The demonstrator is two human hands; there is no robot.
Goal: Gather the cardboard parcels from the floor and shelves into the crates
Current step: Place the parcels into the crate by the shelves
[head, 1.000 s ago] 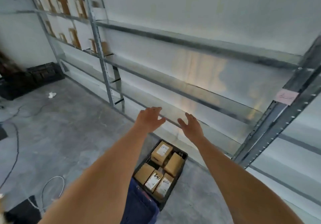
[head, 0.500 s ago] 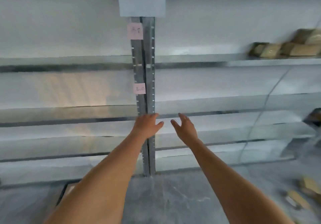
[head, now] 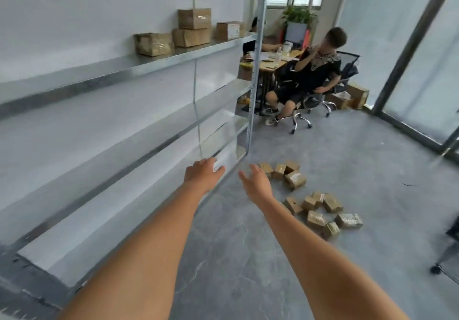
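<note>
Both arms stretched forward, nothing held. Left hand (head: 203, 173) palm down, fingers loosely spread; right hand (head: 257, 183) turned edge-on, thumb up, fingers apart and empty.

Parcels in two places. On the floor (head: 360, 170): a near cluster of small cardboard boxes (head: 320, 210) ahead and to the right of the right hand, lower in view, and a smaller clump (head: 285, 173) just beyond the right fingertips. On the upper shelf (head: 159, 59): four more boxes (head: 191, 28), up and to the left, well above both hands, one stacked on another.

Right hand plainly the nearer to the floor boxes, which lie forward and rightward of its fingers; left hand closer to the shelving. Boxes strewn at mixed angles, so no single long axis to line up with. Probably a step forward and a stoop needed before any grasp.

No crate in view here, so the drop point cannot be placed. A seated person (head: 313, 71) at a desk (head: 273, 65) beyond, well apart from the boxes.
</note>
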